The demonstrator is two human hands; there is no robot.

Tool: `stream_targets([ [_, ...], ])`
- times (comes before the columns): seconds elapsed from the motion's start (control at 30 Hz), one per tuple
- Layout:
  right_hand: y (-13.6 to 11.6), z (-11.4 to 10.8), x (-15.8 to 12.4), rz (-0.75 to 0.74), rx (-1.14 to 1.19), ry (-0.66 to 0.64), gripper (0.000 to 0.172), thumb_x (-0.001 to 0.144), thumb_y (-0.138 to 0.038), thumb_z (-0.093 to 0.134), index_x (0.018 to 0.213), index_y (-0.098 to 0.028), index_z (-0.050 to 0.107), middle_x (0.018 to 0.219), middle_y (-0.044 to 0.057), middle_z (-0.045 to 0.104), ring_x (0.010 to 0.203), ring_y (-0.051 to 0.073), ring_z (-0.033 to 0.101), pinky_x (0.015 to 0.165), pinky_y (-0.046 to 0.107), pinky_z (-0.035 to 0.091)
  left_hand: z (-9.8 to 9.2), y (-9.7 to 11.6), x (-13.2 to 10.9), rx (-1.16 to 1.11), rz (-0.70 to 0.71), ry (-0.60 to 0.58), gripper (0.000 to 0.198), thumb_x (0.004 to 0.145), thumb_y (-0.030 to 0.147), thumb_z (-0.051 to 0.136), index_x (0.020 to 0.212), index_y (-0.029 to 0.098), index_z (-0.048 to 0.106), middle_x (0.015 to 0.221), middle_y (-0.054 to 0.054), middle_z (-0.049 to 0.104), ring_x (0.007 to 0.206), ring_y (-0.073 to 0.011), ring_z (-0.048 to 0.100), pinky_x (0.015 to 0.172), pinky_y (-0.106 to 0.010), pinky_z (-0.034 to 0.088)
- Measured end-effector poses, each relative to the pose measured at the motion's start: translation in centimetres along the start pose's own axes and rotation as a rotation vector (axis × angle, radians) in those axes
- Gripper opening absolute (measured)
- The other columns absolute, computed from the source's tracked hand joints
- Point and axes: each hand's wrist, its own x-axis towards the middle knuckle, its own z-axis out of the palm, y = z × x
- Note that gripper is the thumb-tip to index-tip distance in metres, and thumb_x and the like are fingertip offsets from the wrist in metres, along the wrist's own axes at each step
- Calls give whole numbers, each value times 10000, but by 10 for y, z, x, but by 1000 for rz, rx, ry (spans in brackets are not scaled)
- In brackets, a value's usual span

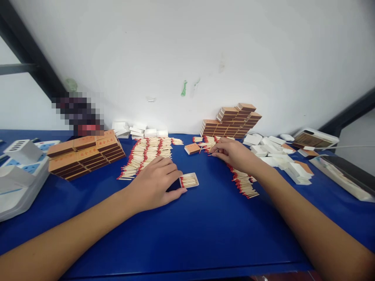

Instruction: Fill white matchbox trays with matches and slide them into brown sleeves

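Observation:
My left hand (158,181) rests at the left end of a small white matchbox tray (197,185), thumb and fingers closed about that end. Red-headed matches (189,180) lie in the tray side by side. Further right, my right hand (230,152) reaches into a pile of loose matches (243,182), thumb and fingertips pinched together at its left edge. What the pinch holds, if anything, is too small to make out. A single closed matchbox (192,148) with an orange top lies just left of those fingertips. Another bed of matches (146,152) spreads behind my left hand.
Stacked matchboxes stand at the left (88,154) and against the wall (231,124). White trays lie by the wall (143,131) and in a heap on the right (269,150). A power strip (32,191) is far left, a dark flat object (348,173) far right, on the blue table (187,234).

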Motion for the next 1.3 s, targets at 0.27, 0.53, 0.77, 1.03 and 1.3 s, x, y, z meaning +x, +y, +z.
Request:
stream_targets([
  [0.27, -12, -3, 1, 28, -22, -48, 177, 1012, -278, 561, 888, -212, 670, 944, 105, 686, 864, 255, 618, 750, 363, 448, 1, 0, 0, 0, -4, -7, 307, 1033, 434, 664, 1099, 149, 757, 930, -75, 732, 926, -246, 658, 891, -417, 517],
  [0.53, -50, -6, -5, -5, -10, -36, 159, 1043, -278, 546, 924, -220, 634, 969, 88, 667, 869, 233, 620, 743, 348, 456, 1, -1, 0, 4, -5, 1, 309, 1035, 437, 662, 1105, 151, 755, 929, -75, 733, 927, -245, 658, 900, -413, 513],
  [0.77, -117, -3, -20, -178, 46, -54, 105, 1078, -233, 553, 1019, -217, 638, 1077, 64, 670, 807, 167, 658, 699, 302, 487, 1, -1, 1, -26, -18, -9, 289, 1031, 424, 669, 1073, 151, 753, 947, -71, 726, 946, -244, 655, 897, -404, 523],
  [1.03, -124, 10, -19, -198, -16, -43, 137, 1087, -249, 553, 1046, -201, 674, 1055, 72, 682, 801, 176, 674, 688, 305, 493, 1, -2, 1, -11, -18, -27, 270, 1028, 405, 671, 1052, 148, 748, 930, -75, 720, 934, -248, 650, 883, -406, 527],
  [1.3, -26, -16, -7, 40, -91, 94, 140, 1008, -283, 622, 979, -215, 741, 963, 81, 647, 756, 208, 618, 705, 348, 460, 1, -2, 0, -20, -16, -17, 303, 1030, 425, 673, 1098, 142, 760, 941, -81, 733, 938, -248, 662, 884, -403, 530],
])
